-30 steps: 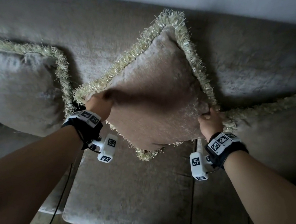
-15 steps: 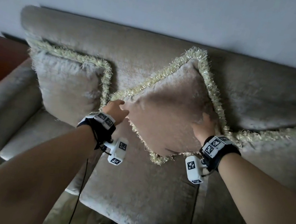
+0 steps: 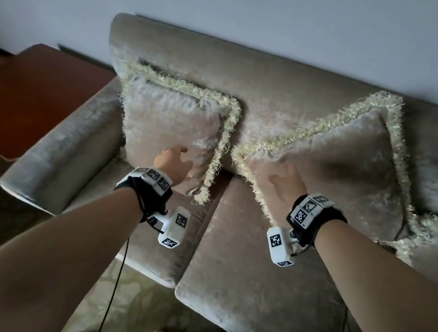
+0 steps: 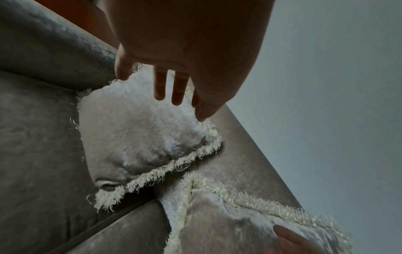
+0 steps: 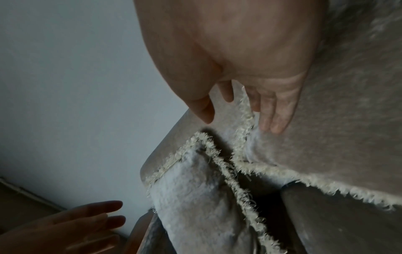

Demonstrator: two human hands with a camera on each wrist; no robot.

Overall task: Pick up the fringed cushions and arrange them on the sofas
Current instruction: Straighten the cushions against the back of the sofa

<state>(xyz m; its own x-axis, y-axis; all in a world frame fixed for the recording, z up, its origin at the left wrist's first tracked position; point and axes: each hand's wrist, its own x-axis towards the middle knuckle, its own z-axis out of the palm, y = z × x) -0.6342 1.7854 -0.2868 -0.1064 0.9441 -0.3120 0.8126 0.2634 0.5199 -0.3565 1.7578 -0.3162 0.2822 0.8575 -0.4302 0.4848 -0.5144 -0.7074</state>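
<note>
Here, beige sofa (image 3: 267,272) against wall (image 3: 236,3).

A home living room: plush sofa (image 3: 255,256) with fringed cushions (image 3: 169,127) against a plain wall (image 3: 236,3).

Head view: high, facing down at sofa (image 3: 279,95). Wrist views: close, along fingers. All share gap between two fringed cushions.
</note>
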